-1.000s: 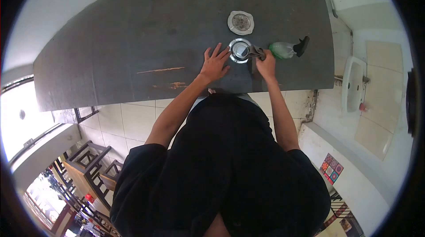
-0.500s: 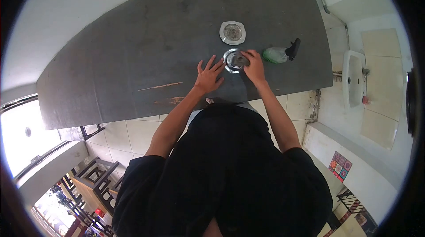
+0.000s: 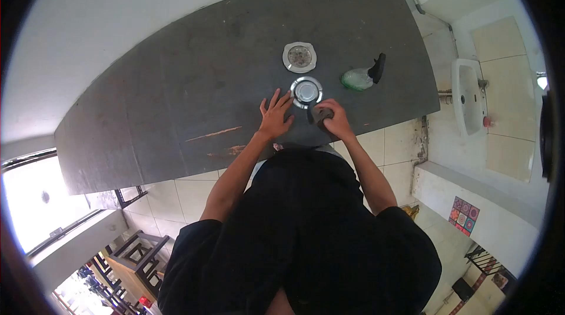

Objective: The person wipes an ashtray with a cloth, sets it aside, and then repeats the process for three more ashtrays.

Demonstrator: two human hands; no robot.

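Note:
A round shiny metal ashtray lies on the dark grey table. My left hand rests flat with its fingers spread, the fingertips at the ashtray's left rim. Just below the ashtray on the right, my right hand is closed on a dark grey cloth. Behind the metal ashtray sits a pale, squarish dish with a patterned centre. A clear spray bottle with green at its base and a black nozzle lies on its side to the right.
A white sink is fixed to the wall at the right. Scratches mark the table near its front edge. Dark stools and a wooden table stand at the lower left.
My right hand has drawn the cloth off the metal ashtray toward me, so the ashtray's centre now shows. The whole view has shifted slightly. My left hand stays beside the ashtray.

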